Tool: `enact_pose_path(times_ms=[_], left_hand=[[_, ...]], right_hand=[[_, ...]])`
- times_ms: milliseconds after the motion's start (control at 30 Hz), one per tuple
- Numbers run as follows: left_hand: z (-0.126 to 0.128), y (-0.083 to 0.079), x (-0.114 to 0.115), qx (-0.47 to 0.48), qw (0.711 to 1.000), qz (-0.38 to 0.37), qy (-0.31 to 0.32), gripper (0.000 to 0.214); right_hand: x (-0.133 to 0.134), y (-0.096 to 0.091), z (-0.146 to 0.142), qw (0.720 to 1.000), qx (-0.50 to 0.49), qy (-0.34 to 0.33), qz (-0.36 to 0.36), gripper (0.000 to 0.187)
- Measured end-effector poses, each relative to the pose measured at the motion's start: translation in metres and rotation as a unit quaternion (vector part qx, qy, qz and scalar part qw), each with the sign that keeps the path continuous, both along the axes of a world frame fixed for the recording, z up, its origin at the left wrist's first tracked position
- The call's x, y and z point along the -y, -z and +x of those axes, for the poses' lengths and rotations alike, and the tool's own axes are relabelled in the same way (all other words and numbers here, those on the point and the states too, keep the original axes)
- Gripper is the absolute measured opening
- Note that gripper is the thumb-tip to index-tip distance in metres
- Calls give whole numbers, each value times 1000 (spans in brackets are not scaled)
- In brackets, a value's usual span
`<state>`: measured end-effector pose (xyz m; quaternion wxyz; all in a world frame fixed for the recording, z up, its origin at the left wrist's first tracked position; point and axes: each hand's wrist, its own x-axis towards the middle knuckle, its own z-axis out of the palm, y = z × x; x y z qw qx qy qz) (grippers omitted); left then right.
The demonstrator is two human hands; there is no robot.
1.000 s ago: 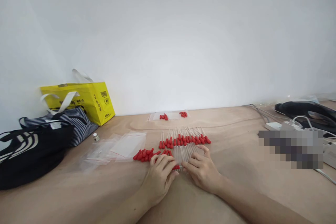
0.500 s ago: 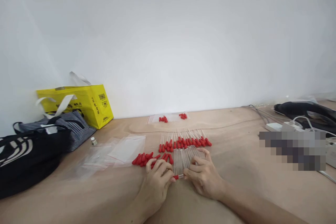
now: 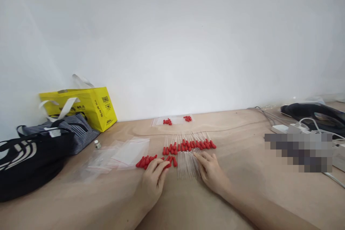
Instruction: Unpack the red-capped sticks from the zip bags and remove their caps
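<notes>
My left hand (image 3: 154, 179) is closed, its curled fingertips on a red rubber bulb (image 3: 167, 165) at the right end of a loose pile of red bulbs (image 3: 146, 161). My right hand (image 3: 211, 170) reaches over the right side of a row of clear, thin glass tubes (image 3: 185, 165). Its thumb and fingers are pinched at the upper end of one tube (image 3: 192, 153), partly hidden by the fingers. Behind the tubes lies a row of droppers (image 3: 198, 145), red bulbs towards me and thin tips pointing away.
Clear zip bags (image 3: 131, 153) lie left of the bulbs. A bag with more red-bulbed droppers (image 3: 175, 121) lies by the wall. A small bottle (image 3: 97, 144), yellow bag (image 3: 104, 109), striped bag (image 3: 83, 134) and black bag (image 3: 35, 165) are left; chargers and cables (image 3: 296, 128) are right.
Half a second ago both hands met at the near end of the tubes, holding a red bulb against a tube. Now they are apart, left at the bulb pile, right at the tubes' far end.
</notes>
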<state>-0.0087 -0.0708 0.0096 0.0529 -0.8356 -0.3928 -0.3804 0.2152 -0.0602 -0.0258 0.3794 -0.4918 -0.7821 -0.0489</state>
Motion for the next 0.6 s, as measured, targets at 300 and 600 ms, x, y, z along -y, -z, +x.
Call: enact_pose_path(times_ms=[300,600], left_hand=[[-30,-32,-40,83,960,-210,-163,20],[-17,-20,-35,-34,967,-203,-153,15]], right_hand=[[-12,11,-14,999,-43,25,3,32],[-4,0,-17,999,6,6,-51,22]])
